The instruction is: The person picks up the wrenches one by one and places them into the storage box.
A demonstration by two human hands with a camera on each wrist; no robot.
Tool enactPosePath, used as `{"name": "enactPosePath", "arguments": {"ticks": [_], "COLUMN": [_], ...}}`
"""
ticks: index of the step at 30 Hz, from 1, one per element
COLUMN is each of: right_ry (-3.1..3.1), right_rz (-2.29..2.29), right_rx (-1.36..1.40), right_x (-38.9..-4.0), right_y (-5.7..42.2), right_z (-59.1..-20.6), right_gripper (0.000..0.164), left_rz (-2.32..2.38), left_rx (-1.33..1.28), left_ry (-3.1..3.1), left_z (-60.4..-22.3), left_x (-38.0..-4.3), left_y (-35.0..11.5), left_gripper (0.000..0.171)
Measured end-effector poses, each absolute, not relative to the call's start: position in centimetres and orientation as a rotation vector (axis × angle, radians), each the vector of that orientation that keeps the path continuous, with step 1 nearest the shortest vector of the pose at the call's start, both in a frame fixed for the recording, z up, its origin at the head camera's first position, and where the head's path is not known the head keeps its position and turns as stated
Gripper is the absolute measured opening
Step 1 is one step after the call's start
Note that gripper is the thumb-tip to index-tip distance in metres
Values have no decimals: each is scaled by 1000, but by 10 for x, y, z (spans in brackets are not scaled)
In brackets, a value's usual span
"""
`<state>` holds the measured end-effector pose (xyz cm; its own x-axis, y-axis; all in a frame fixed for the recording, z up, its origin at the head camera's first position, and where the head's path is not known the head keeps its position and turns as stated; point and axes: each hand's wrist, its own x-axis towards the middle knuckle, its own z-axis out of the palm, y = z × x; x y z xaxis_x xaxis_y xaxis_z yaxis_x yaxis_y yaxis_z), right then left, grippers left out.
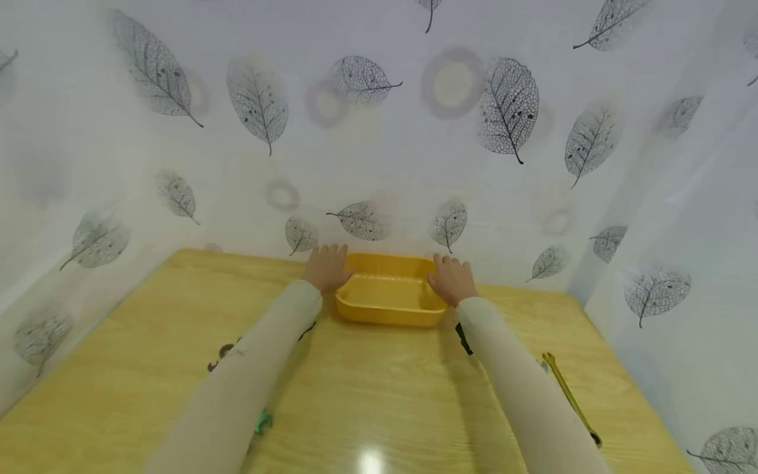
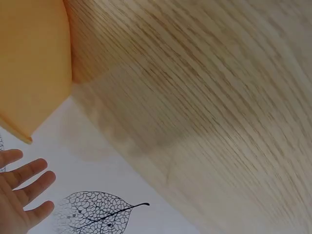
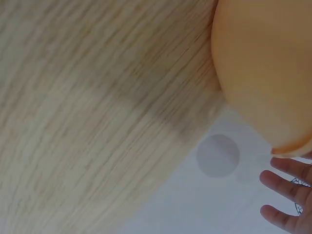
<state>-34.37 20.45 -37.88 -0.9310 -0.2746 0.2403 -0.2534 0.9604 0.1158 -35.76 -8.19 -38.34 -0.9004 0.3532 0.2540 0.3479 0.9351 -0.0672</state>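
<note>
A shallow orange-yellow plastic tray (image 1: 391, 289) rests near the back edge of the wooden table, its inside bare. At its left end is my left hand (image 1: 327, 266), thumb reaching over the rim and the other fingers pointing to the wall. My right hand (image 1: 454, 278) lies at the opposite end in much the same way. The left wrist view has the left fingers (image 2: 34, 173) spread and nearly straight, just off the tray's corner (image 2: 36, 73). In the right wrist view the right fingers (image 3: 282, 187) are also extended, the uppermost right at the tray's rim (image 3: 292, 148).
A gold-coloured wrench (image 1: 571, 395) lies right of my right forearm. Partly behind the left forearm are a green piece (image 1: 264, 421) and small dark curved pieces (image 1: 225, 350). A black object (image 1: 464, 338) shows by the right wrist. A leaf-patterned wall covering (image 1: 391, 151) borders the table.
</note>
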Motion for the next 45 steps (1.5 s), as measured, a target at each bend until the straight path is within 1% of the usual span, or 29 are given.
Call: {"name": "enactPosePath", "arguments": {"ticks": [7,10,15,21,24,26,31,38,45], "right_ry": [-2974,-2960,-2941,-2900,-2892,-2891,-2889,-2845,-2830], "right_rz": [-171,-143,-69,1,28,51,116,66,44], "right_rx": [296,287,291,297,282,267,259,279,264], "right_x": [-344,-343,-341,-336,-330,-325,-308,-280,-250], "right_y": [200,200,200,200,200,201,205,204,201], "right_z": [-393,-395,-397,-403,-401,-401,-400,-399,-399], "right_gripper": [48,42,36,30,32,36,42,39,42], "left_rz": [-55,-107,-167,-236,-258,-249,-253,-205,-192], "left_rx": [-376,-358,-372,-401,-434,-465,-507,-496,-526], "left_ry": [-2929,-2954,-2995,-3008,-3003,-2989,-2960,-2947,-2926], "left_z": [-397,-401,-406,-406,-404,-403,-402,-401,-404], "left_x": [-352,-352,-354,-347,-342,-338,-326,-304,-276], "left_y": [-78,-79,-85,-90,-91,-91,-90,-89,-90], "left_gripper": [48,44,47,48,50,51,52,53,54]}}
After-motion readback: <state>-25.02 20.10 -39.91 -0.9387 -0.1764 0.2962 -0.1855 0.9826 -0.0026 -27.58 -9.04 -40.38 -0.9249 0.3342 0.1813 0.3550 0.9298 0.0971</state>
